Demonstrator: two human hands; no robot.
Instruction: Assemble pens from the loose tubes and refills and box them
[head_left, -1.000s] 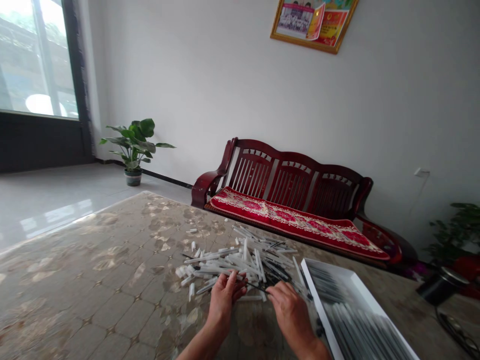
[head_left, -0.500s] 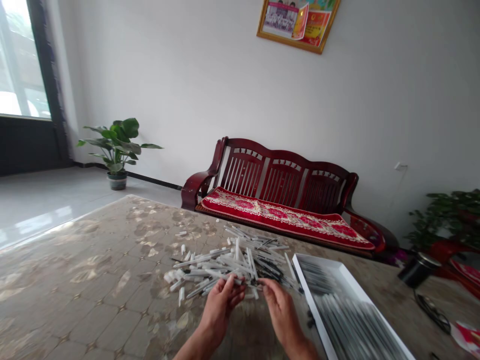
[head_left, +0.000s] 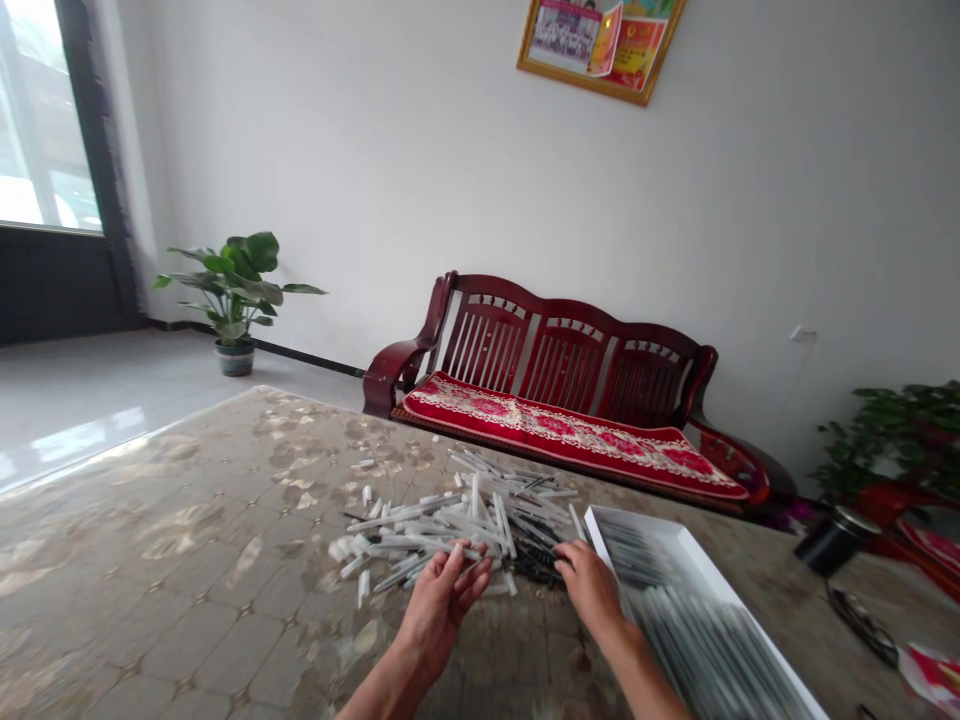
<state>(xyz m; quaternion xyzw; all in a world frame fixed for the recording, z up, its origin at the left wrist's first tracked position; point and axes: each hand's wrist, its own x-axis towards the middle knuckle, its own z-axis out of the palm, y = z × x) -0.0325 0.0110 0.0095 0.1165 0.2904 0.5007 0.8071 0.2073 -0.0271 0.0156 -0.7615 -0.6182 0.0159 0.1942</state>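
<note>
My left hand [head_left: 442,595] is closed, with a whitish pen barrel [head_left: 472,554] pinched between thumb and fingers. It hovers at the near edge of a loose pile of whitish and clear pen parts [head_left: 420,530]. To its right, my right hand [head_left: 590,582] is palm down with its fingers bent together at some small black pen parts [head_left: 534,562]. Its fingertips are partly hidden, so what they grip cannot be made out. Just right of this hand stands a white box [head_left: 694,548] that holds many slim grey pens [head_left: 712,640] in rows, slightly blurred.
The patterned tablecloth [head_left: 210,600] covers the table. At the right are a black cylinder [head_left: 836,540], a dark cable-like item [head_left: 862,622] and a red-and-white packet [head_left: 934,675]. Beyond the table stands a dark red wooden bench [head_left: 570,370]; a potted plant [head_left: 236,357] is at left.
My right hand has moved right, away from the left hand and over to the black parts beside the box. The left hand stays almost in place, still pinching the barrel.
</note>
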